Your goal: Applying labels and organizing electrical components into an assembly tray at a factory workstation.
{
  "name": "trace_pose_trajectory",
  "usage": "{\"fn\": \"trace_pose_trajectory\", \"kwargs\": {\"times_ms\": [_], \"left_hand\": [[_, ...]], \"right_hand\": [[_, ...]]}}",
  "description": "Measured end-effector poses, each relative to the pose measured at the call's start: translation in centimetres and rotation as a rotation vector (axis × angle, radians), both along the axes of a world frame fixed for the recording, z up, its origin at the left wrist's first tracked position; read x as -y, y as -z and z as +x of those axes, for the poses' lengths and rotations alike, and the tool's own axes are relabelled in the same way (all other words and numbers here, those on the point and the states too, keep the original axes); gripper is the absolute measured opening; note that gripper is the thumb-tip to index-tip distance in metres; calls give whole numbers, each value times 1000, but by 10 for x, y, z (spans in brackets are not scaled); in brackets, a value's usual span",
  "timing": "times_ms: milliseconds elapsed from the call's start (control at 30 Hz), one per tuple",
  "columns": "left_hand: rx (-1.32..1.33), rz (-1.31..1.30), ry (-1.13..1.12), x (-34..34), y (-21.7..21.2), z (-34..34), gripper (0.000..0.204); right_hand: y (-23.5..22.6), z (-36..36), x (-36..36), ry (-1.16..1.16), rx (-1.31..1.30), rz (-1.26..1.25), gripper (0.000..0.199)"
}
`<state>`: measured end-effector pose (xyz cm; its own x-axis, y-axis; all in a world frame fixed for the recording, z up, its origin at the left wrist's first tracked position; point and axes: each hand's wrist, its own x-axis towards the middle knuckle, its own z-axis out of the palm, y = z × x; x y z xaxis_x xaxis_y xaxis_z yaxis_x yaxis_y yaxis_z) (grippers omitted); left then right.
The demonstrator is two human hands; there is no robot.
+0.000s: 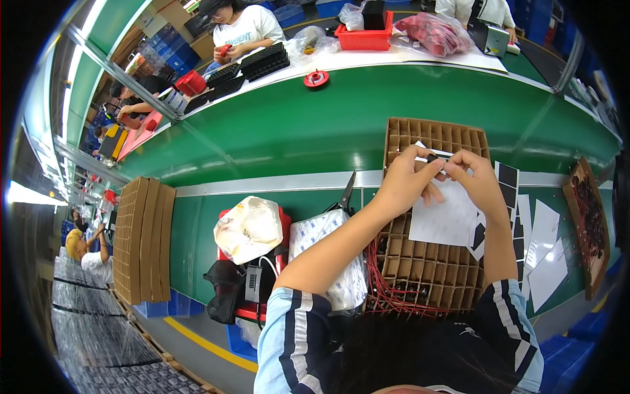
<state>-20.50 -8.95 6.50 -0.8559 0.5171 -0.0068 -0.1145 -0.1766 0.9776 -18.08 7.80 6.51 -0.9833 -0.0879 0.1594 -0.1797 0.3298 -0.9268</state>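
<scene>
My two hands meet over a cardboard divider grid [436, 133] on the green bench. Thumb and fingers of my left hand [407, 180] are pinched around a small black piece [431, 157]. My right hand [475, 176] is closed at its right side, fingertips almost touching those of the left; what it pinches is too small to make out. Below the fingers a white sheet [443, 213] covers the middle of the grid. Many red wires [384, 285] with small dark ends lie across the grid's near left part.
Right of the grid lie sheets with black rectangles [507, 177], white strips [545, 226] and a tilted cardboard tray [586, 226] of dark parts. To the left are scissors [346, 197], a patterned white packet [344, 276], a red bin [285, 230] and stacked cardboard grids [141, 240]. Co-workers sit across the bench.
</scene>
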Motion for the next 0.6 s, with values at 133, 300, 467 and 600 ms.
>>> {"fn": "trace_pose_trajectory", "kwargs": {"times_ms": [133,300,467,600], "left_hand": [[14,98,-1,-3,7,-4,30],[-35,79,-54,-3,6,-3,32],[-97,62,-77,-5,13,-5,28],[-310,-1,-167,-8,14,-3,25]], "right_hand": [[1,0,1,-12,-53,9,17],[5,-1,1,-49,-43,-42,17],[3,0,0,-100,-35,-100,17],[-1,3,-1,-169,-78,-99,17]]}}
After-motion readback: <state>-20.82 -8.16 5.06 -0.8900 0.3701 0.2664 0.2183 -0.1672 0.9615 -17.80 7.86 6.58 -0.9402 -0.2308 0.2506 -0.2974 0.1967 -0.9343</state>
